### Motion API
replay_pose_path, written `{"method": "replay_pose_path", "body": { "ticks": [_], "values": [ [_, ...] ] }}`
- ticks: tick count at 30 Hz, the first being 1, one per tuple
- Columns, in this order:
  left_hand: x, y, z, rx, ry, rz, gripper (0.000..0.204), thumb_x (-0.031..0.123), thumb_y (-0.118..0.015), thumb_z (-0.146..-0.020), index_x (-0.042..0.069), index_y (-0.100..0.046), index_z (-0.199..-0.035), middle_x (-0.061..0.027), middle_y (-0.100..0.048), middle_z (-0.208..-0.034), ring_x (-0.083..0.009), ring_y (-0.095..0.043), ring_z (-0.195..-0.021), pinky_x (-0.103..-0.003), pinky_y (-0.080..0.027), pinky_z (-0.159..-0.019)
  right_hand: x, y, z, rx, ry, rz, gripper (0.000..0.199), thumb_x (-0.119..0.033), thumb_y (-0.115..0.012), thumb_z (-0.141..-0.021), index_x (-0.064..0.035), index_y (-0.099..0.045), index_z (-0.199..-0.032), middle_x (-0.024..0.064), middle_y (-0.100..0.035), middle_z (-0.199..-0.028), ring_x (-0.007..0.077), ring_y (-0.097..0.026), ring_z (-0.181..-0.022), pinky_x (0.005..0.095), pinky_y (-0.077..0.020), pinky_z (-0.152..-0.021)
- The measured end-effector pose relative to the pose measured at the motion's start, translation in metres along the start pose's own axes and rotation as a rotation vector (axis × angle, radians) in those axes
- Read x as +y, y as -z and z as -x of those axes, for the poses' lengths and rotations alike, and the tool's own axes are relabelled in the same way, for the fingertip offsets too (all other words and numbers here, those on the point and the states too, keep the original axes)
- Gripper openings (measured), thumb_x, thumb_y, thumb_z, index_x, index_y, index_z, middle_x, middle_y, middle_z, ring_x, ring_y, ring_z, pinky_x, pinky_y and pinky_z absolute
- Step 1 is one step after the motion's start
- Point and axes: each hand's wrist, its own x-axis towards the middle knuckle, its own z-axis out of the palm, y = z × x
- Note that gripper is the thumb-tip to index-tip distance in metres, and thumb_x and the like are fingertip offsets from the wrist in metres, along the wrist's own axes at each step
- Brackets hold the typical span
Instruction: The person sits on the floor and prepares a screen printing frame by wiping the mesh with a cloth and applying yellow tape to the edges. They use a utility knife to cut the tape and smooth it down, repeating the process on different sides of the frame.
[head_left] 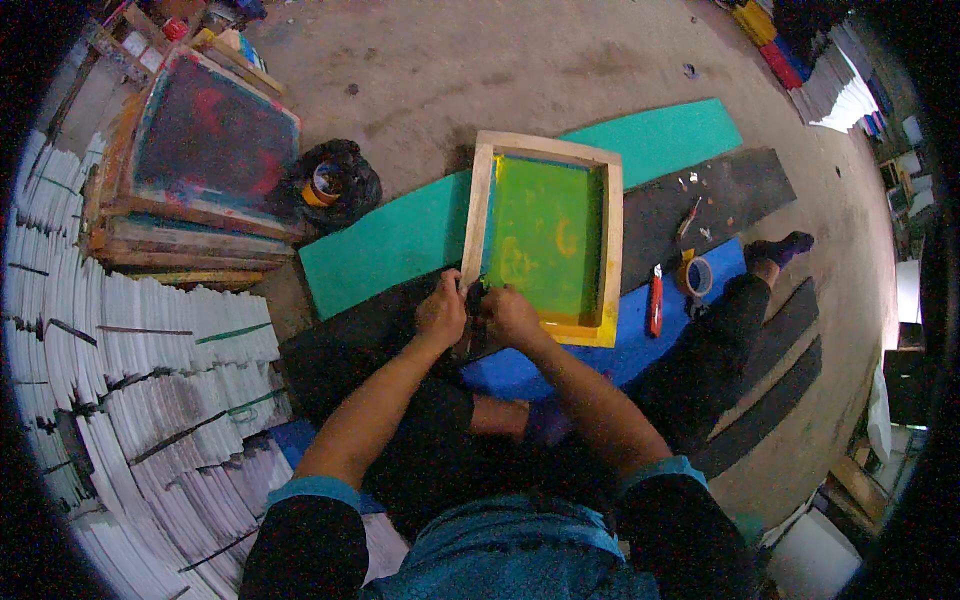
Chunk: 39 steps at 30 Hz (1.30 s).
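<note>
A wooden screen-printing frame [612, 215] with yellow-green mesh [548, 225] lies tilted before me. Faint yellow marks show on its mesh, and its near edge is stained yellow. At its near left corner, my left hand [443, 314] is closed, thumb up, against the outer side of the wood. Close beside it, my right hand [512, 318] is curled into a fist at the same corner, over the near edge of the mesh. Something small and dark [479, 299] sits between the two hands; its kind is too blurred to tell.
Teal [390, 228], black [745, 187] and blue [605, 360] strips lie under the frame. Right of it are a red cutter knife [655, 305] and a tape roll [696, 276]. Stained screen frames [215, 135], a black bag [345, 165] and paper stacks [185, 315] stand left.
</note>
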Motion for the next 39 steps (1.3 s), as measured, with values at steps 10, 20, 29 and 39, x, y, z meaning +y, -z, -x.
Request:
{"method": "replay_pose_path", "body": {
  "ticks": [10, 20, 29, 39],
  "values": [
    [0.002, -0.001, 0.005, -0.028, 0.128, -0.069, 0.032, 0.024, -0.050, -0.099, 0.009, -0.039, -0.126, -0.0218, -0.066, -0.109, -0.0450, -0.066, -0.089, -0.056, -0.050, -0.069, 0.022, 0.043, 0.020, -0.114, 0.100, 0.120, 0.020, -0.025, -0.078, -0.072, -0.0090, -0.073, -0.083, 0.0138, -0.068, -0.090, 0.0393, -0.061, -0.091, 0.0493, -0.0506, -0.084],
    [-0.026, -0.014, 0.005, -0.037, 0.075, -0.005, 0.031, 0.025, -0.048, -0.099, 0.009, -0.040, -0.125, -0.0217, -0.065, -0.111, -0.0437, -0.066, -0.091, -0.054, -0.052, -0.071, 0.037, 0.052, 0.032, -0.159, 0.036, 0.325, 0.023, -0.038, -0.073, -0.081, -0.0166, -0.072, -0.091, 0.0045, -0.068, -0.098, 0.0353, -0.056, -0.105, 0.0504, -0.0451, -0.089],
    [0.032, 0.029, 0.007, -0.060, 0.086, -0.074, 0.032, 0.029, -0.047, -0.100, 0.009, -0.042, -0.125, -0.0210, -0.064, -0.114, -0.0437, -0.065, -0.096, -0.056, -0.051, -0.075, 0.133, 0.099, 0.089, 0.048, 0.345, 0.513, 0.017, -0.033, -0.074, -0.075, -0.0255, -0.075, -0.090, -0.0046, -0.067, -0.095, 0.0300, -0.053, -0.109, 0.0543, -0.0331, -0.104],
    [0.010, 0.007, 0.004, -0.069, 0.109, -0.085, 0.031, 0.027, -0.048, -0.100, 0.008, -0.042, -0.124, -0.0211, -0.064, -0.109, -0.0438, -0.065, -0.093, -0.056, -0.050, -0.075, 0.090, 0.117, 0.088, -0.140, 0.013, 0.422, 0.019, -0.036, -0.076, -0.075, -0.0255, -0.076, -0.091, -0.0037, -0.068, -0.096, 0.0274, -0.052, -0.115, 0.0532, -0.0272, -0.109]
  ]
}}
